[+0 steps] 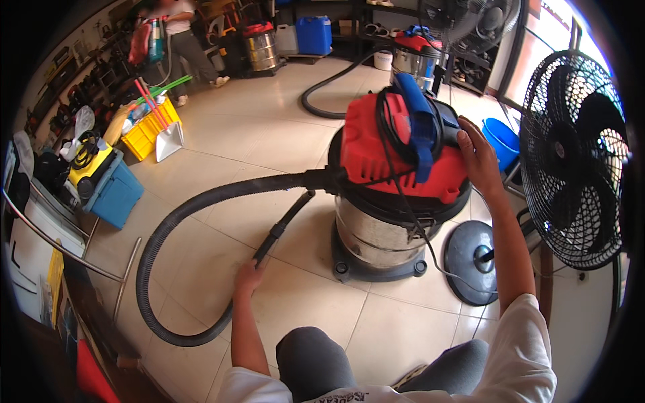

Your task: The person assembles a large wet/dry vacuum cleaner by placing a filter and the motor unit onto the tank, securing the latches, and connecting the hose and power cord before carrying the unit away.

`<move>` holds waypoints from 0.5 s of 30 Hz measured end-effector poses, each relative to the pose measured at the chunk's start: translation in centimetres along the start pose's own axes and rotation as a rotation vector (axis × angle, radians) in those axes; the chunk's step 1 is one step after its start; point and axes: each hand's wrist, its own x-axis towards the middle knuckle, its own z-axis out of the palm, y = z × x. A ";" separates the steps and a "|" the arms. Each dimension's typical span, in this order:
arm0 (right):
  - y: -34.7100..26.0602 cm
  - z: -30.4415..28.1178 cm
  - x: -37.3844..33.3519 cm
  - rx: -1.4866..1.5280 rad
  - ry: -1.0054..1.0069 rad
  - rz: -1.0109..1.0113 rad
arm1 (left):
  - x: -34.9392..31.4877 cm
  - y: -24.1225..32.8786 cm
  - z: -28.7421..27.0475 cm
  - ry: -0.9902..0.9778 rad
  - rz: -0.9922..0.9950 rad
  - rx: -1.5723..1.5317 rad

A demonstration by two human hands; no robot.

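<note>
Red vacuum lid (361, 134), black hose (144, 275)

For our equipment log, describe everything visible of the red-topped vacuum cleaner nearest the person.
The vacuum cleaner stands upright on the tiled floor in front of the person. Its red, plastic-looking top carries a blue piece, with a black cord looped there and hanging down the front. Below sits a shiny, metal-looking drum on a black base with casters. A ribbed black hose curves from its left side to the wand in the left hand. The right hand touches the top's right side.
</note>
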 end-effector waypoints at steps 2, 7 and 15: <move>1.1 0.9 0.7 0.020 -0.083 0.089 | 2.6 -3.9 3.5 -0.033 -0.019 -0.031; 0.2 0.7 1.0 -0.224 -0.125 -0.040 | 8.6 -3.6 6.9 -0.043 -0.069 0.267; -1.5 0.5 2.1 -0.211 -0.272 -0.067 | 20.1 4.2 8.5 0.153 0.124 0.316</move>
